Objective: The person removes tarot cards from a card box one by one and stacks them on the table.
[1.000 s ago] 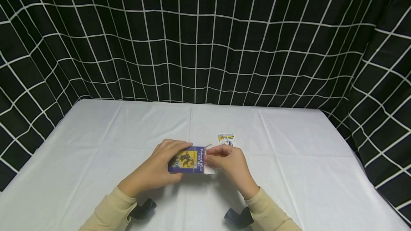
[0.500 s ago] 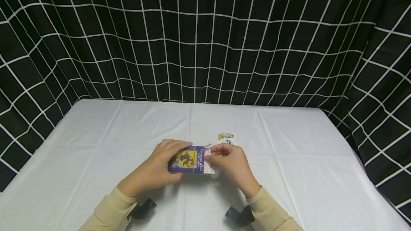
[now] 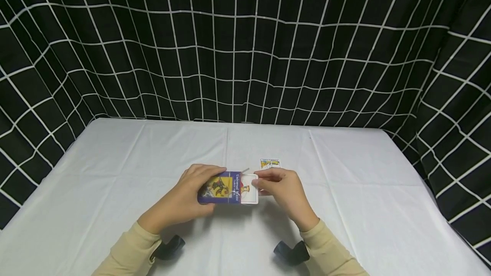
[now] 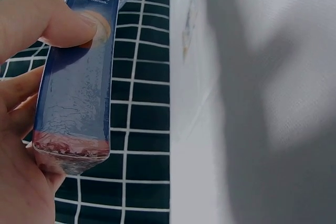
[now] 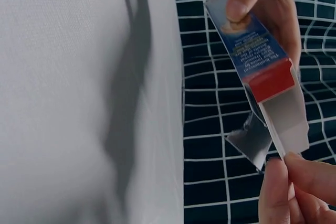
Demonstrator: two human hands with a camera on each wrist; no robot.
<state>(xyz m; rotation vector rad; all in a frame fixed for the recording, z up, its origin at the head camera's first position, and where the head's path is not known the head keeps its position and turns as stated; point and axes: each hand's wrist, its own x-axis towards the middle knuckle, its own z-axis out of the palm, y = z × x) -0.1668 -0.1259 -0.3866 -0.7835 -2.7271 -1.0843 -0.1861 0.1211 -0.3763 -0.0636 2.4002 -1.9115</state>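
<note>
My left hand grips a blue tarot card box by its long edges, above the table. In the left wrist view the thumb presses the box's narrow blue side. A white-bordered tarot card with a small printed figure sticks partway out of the box's right end. My right hand pinches its outer edge between thumb and fingers. Whether more than one card is between the fingers I cannot tell. Beside the box mouth, a pale flap and loose clear wrap show in the right wrist view.
Another printed card lies on the white-covered table, just beyond my right hand and partly hidden by it. Dark wrist-worn pieces jut out under both sleeves. A black curtain with a white grid hangs behind and at the sides.
The card has slid further out of the box toward the right, and its printed face now shows. My right hand moved right with it; the left hand and box shifted slightly up and left.
</note>
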